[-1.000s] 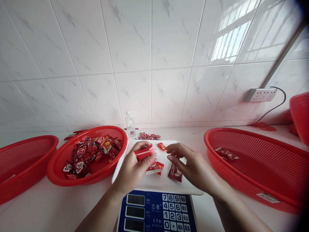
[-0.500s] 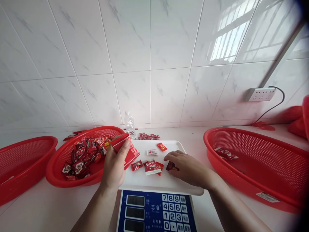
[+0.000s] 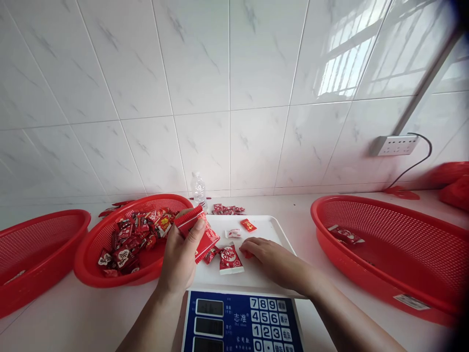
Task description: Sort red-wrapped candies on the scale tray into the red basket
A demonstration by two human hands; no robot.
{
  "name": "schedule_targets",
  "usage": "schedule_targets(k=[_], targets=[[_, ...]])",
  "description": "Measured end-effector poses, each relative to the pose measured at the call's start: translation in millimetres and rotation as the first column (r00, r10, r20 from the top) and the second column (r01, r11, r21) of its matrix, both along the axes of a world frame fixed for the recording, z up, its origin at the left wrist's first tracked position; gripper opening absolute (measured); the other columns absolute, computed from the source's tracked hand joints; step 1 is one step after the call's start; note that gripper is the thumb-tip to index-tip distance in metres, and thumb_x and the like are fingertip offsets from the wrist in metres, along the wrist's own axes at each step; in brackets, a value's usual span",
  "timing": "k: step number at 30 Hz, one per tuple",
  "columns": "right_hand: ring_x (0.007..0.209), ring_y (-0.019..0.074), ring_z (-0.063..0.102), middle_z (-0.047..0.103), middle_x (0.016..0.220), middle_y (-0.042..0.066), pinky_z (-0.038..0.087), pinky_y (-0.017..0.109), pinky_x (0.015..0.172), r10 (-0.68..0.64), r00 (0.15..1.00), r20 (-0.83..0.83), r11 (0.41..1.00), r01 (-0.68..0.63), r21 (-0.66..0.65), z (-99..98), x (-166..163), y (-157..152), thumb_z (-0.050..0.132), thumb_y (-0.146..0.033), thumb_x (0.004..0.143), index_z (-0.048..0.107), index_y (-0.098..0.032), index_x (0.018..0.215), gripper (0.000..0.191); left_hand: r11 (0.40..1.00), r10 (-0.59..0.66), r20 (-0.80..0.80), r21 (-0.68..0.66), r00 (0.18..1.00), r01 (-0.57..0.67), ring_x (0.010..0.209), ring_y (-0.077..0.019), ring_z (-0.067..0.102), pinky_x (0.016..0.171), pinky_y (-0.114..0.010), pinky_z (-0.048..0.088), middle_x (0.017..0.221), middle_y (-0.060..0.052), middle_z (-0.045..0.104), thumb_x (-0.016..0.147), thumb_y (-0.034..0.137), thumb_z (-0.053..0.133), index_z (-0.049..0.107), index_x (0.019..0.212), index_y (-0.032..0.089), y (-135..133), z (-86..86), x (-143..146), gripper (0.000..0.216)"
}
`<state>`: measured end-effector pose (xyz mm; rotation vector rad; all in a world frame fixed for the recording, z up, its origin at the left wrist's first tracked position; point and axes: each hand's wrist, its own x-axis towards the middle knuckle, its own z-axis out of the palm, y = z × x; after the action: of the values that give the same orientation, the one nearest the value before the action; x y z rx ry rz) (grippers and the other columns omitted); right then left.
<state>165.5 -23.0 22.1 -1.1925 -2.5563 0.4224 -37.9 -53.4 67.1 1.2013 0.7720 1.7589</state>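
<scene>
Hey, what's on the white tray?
A white candy, a small yellow-lettered packet and a larger red packet show. Red packaging in the left hand partly hides another candy. Something red peeks out under the right hand; anything else beneath is hidden.

At lower left of centre, the left forearm [image 3: 154,315] is bare and narrows to a bare left hand [image 3: 179,261]. At lower right, the right forearm [image 3: 340,305] is likewise bare, tapering to an ungloved right hand [image 3: 271,258]. Both hands have 1 slender wrist.
</scene>
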Motion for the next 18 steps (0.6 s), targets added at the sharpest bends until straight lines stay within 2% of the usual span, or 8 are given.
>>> schedule_targets(k=[10,14,18], targets=[[0.095,0.0222,0.064,0.068,0.108,0.009,0.05,0.036,0.082,-0.067,0.997,-0.032,0.998,0.067,0.021,5.5,2.3,3.6,0.039,-0.002,0.083,0.064,-0.019,0.106,0.038,0.996,-0.08,0.015,0.032,0.997,0.08,0.049,-0.0068,0.042,0.047,-0.018,0.038,0.059,0.006,0.045,0.078,0.038,0.069,0.063,0.077,0.02,-4.0,4.1,-7.6,0.019],[0.106,0.0242,0.062,0.065,0.118,0.011,0.05,0.041,0.088,-0.099,0.992,-0.074,0.993,0.104,0.058,3.9,5.6,-1.8,0.04,-0.011,0.089,0.061,-0.019,0.116,0.036,0.996,-0.084,0.042,0.032,0.996,0.082,0.05,-0.0066,0.042,0.047,-0.017,0.039,0.06,0.005,0.045,0.077,0.038,0.07,0.064,0.077,0.02,-6.2,7.5,-10.7,0.019],[0.114,0.0253,0.058,0.06,0.127,0.012,0.05,0.042,0.092,-0.147,0.971,-0.188,0.974,0.175,0.141,-4.0,16.1,-16.6,0.045,-0.024,0.091,0.059,-0.02,0.123,0.035,0.996,-0.078,0.014,0.051,0.997,0.077,0.053,-0.0077,0.048,0.051,-0.019,0.044,0.062,0.004,0.05,0.079,0.037,0.068,0.063,0.077,0.02,-8.8,12.3,-14.9,0.018]])
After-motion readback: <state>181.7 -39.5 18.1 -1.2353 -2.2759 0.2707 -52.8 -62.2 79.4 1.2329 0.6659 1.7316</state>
